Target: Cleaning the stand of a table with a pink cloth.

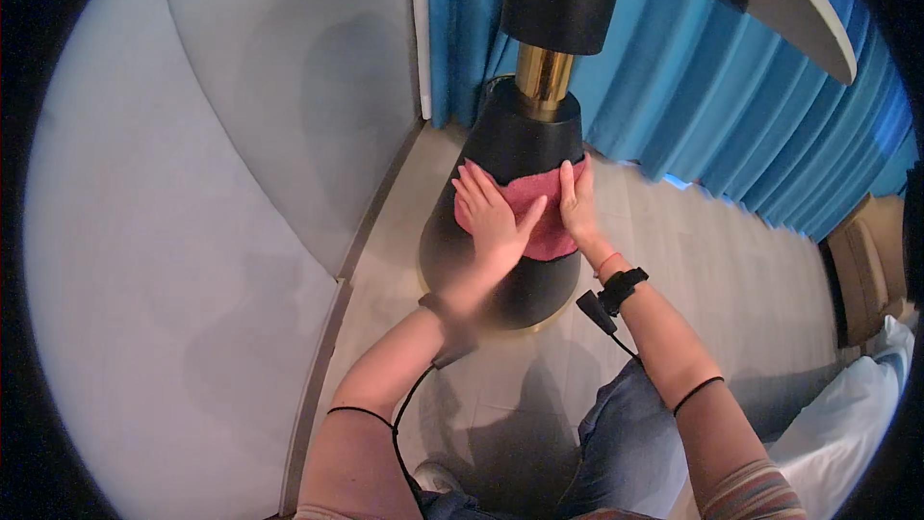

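A pink cloth (543, 220) is spread across the front of a black cone-shaped pedestal base (533, 136). My left hand (494, 218) lies nearly flat over the cloth's left part and presses it against the base, thumb spread towards the right. On the cloth's right edge, my right hand (577, 201) holds it against the side of the cone, fingers pointing up. Above the cone, a shiny gold collar (544, 76) joins it to a black upper column (563, 0). The cloth's ends around the sides are hidden.
A pale tabletop (801, 7) overhangs at upper right. Blue curtains (686, 79) hang behind the pedestal, and a white wall (238, 180) with a dark baseboard (375, 213) stands close on the left. White bedding (841, 419) and brown upholstered furniture (863, 271) are at right.
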{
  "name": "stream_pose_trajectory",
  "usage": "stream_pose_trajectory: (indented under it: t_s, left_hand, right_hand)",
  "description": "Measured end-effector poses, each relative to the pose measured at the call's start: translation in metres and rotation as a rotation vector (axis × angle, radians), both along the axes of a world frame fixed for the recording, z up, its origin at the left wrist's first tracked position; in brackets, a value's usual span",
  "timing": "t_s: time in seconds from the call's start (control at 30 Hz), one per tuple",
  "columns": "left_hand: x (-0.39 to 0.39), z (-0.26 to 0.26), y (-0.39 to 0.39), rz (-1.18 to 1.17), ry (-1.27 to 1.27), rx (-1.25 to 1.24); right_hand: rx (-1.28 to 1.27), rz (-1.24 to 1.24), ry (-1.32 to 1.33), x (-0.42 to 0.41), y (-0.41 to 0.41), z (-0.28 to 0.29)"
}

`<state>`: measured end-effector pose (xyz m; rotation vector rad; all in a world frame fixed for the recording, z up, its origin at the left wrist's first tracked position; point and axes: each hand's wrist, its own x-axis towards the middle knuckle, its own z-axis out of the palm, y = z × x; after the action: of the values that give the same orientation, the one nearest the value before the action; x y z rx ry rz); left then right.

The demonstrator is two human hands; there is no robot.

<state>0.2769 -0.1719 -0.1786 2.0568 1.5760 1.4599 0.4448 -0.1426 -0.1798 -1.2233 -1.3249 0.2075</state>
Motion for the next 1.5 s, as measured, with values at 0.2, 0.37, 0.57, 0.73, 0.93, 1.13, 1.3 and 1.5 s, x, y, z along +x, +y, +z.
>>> stream_pose_trajectory:
  t_s: [0.2, 0.37, 0.57, 0.73, 0.93, 1.13, 1.3, 1.5]
  left_hand:
    - [-0.013, -0.001, 0.053, 0.013, -0.066, 0.016]
    - [-0.015, -0.001, 0.062, 0.001, -0.060, 0.057]
    - [-0.005, 0.024, 0.056, 0.041, -0.036, 0.071]
    - [-0.005, 0.043, 0.050, 0.044, -0.066, 0.077]
    - [-0.003, 0.046, 0.035, 0.029, -0.117, 0.141]
    - [0.002, 0.036, 0.034, 0.042, -0.109, 0.270]
    - [0.000, 0.017, 0.025, 0.053, -0.090, 0.249]
    - [-0.002, -0.014, 0.024, 0.052, -0.047, 0.252]
  right_hand:
    - [0.000, -0.196, -0.138, -0.042, -0.022, 0.004]
    - [0.007, -0.202, -0.158, -0.042, -0.022, 0.002]
    - [0.068, -0.083, -0.099, -0.024, -0.015, 0.002]
    - [0.112, 0.060, 0.000, -0.024, -0.013, 0.030]
    - [0.142, 0.001, -0.030, -0.021, -0.016, 0.032]
    - [0.150, -0.122, -0.149, -0.016, -0.015, 0.013]
    - [0.091, -0.145, -0.217, -0.020, -0.023, 0.007]
    - [0.030, -0.142, -0.273, -0.023, -0.028, -0.009]
